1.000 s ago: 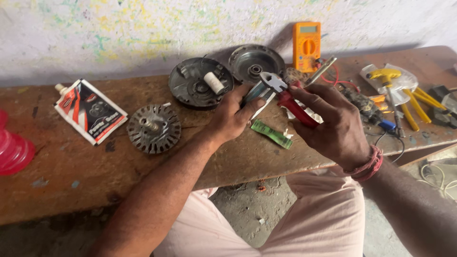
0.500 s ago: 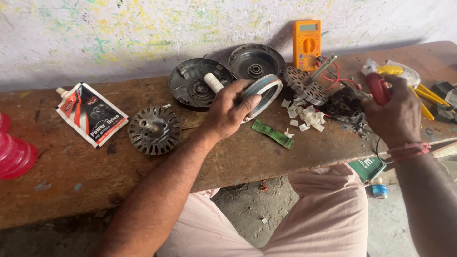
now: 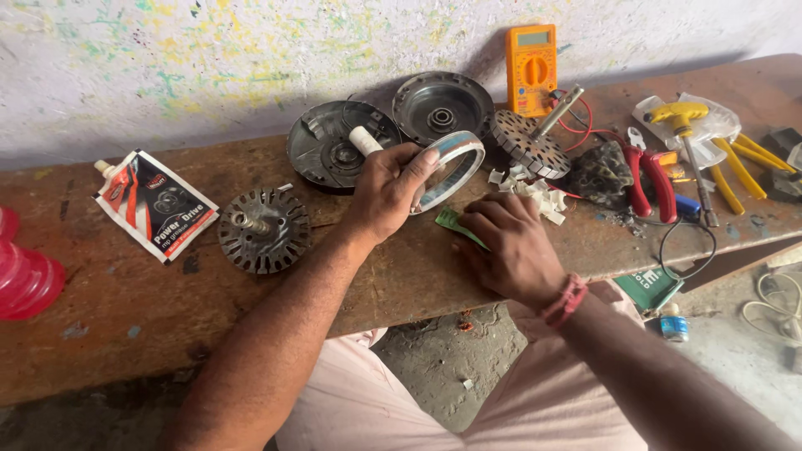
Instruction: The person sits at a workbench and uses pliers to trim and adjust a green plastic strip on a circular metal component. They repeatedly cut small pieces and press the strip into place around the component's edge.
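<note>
Two hands near bench edge: left hand gripping ring, right hand flat on green strip.

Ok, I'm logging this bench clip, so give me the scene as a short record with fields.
Left hand: holds a ring-shaped part above the bench
Right hand: fingers rest on a green strip
Surface: worn wooden bench
Nearby: slotted rotor, two round metal covers, orange multimeter, red-handled pliers

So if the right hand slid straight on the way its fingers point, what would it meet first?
Probably the green strip under the right hand's fingertips, then the ring in the left hand; depth is unclear.
</note>
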